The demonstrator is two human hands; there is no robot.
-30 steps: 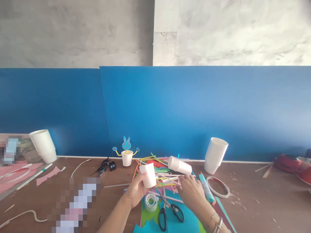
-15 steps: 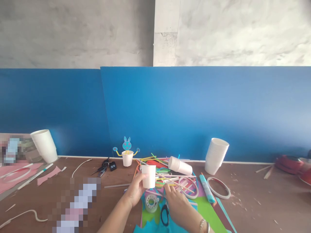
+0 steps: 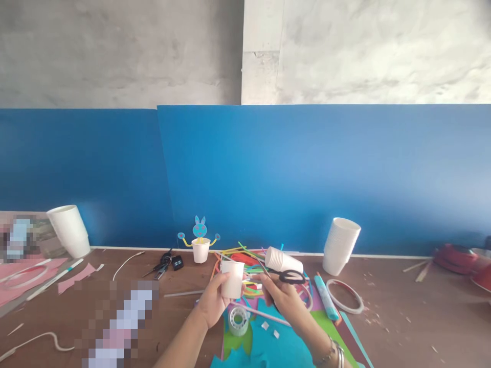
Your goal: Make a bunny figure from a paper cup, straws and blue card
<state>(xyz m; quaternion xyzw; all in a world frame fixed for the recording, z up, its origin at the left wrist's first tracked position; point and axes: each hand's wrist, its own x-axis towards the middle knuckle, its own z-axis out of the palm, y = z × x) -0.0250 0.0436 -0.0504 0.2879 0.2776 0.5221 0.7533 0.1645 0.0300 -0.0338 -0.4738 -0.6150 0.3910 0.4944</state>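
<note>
White paper cup (image 3: 232, 279) sits upright, gripped in the left hand (image 3: 213, 303); the right hand (image 3: 286, 297) grips black-handled scissors (image 3: 282, 276) just beside it. Bare brown bench (image 3: 402, 327) lies open to the right.

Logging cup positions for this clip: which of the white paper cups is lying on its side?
The cup lying on its side is the one behind the right hand, amid the coloured straws. The other cups all stand.

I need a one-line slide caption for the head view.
Left hand holds a white paper cup; right hand holds black-handled scissors.
</note>
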